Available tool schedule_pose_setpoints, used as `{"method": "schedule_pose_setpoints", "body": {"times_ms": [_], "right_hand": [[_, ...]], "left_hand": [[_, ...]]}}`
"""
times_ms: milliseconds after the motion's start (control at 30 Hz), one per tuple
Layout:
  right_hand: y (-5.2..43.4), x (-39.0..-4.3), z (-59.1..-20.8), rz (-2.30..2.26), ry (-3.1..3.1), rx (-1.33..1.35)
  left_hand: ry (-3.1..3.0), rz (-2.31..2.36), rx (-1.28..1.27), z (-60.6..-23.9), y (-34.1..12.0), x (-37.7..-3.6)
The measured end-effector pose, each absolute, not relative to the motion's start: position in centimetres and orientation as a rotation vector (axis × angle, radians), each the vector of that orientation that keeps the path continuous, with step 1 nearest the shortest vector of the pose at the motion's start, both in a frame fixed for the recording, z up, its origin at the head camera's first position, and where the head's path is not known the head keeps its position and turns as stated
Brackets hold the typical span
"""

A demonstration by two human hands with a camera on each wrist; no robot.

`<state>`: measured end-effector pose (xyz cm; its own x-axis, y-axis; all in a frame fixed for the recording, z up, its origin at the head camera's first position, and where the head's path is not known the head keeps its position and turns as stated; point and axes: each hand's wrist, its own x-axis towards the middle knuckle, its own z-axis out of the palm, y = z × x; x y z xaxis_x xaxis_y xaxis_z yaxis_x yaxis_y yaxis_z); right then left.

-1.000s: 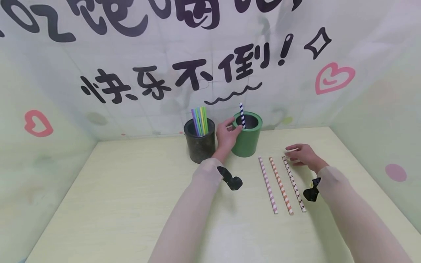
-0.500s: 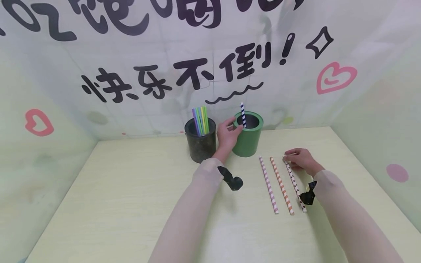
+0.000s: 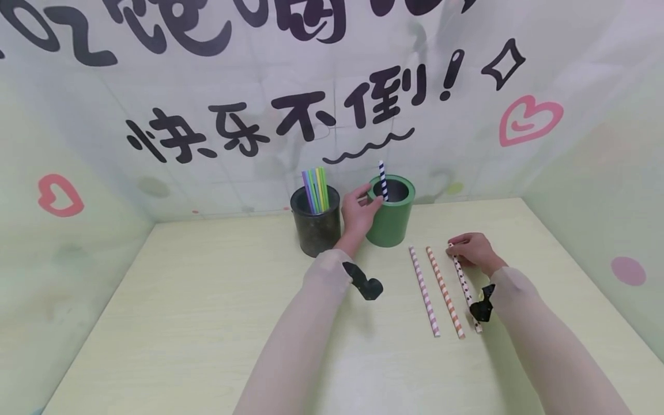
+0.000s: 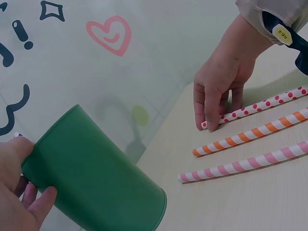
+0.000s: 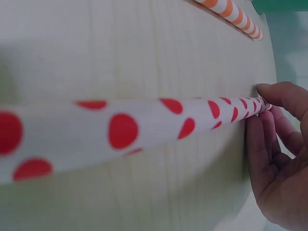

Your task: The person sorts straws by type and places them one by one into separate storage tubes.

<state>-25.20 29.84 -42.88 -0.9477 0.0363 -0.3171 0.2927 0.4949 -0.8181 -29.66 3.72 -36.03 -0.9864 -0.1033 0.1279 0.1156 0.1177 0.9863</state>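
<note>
The near end of the dotted straw (image 3: pixel 463 283) disappears behind the black wrist mount (image 3: pixel 481 308) in the head view. The right wrist view blurs it and cuts it off at the left edge. The navy-striped straw (image 3: pixel 383 181) sinks into the green cup (image 3: pixel 390 219), lower part unseen. The left hand (image 4: pixel 19 197) is cropped, so its hold on the cup is perhaps only partial.

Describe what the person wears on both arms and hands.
Both forearms are covered by thin, sheer, pale beige sleeves that end at the wrists. Each wrist carries a small black device: the one on the left wrist is a dark lobed shape, and the one on the right wrist bears a small round yellow sticker, seen in the left wrist view. The left hand and right hand are bare, with no gloves or rings visible.
</note>
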Motion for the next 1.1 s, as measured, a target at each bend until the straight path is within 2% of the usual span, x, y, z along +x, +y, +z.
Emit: {"method": "schedule_pose_setpoints", "body": {"times_ms": [467,700,1100], "right_hand": [[29.9,-25.5,-42.0,-1.565,2.337,0.415],[29.9,-25.8,-40.9,-1.553,2.378,0.352],[29.3,-27.1,-36.4,-1.646,2.480,0.180]], "left_hand": [[-2.213,-1.985,-0.025,-35.9,3.6,-29.6],[-2.215,-1.987,-0.015,-36.0,3.7,-29.7],[-2.218,-1.990,-0.016,-36.0,3.7,-29.7]]}}
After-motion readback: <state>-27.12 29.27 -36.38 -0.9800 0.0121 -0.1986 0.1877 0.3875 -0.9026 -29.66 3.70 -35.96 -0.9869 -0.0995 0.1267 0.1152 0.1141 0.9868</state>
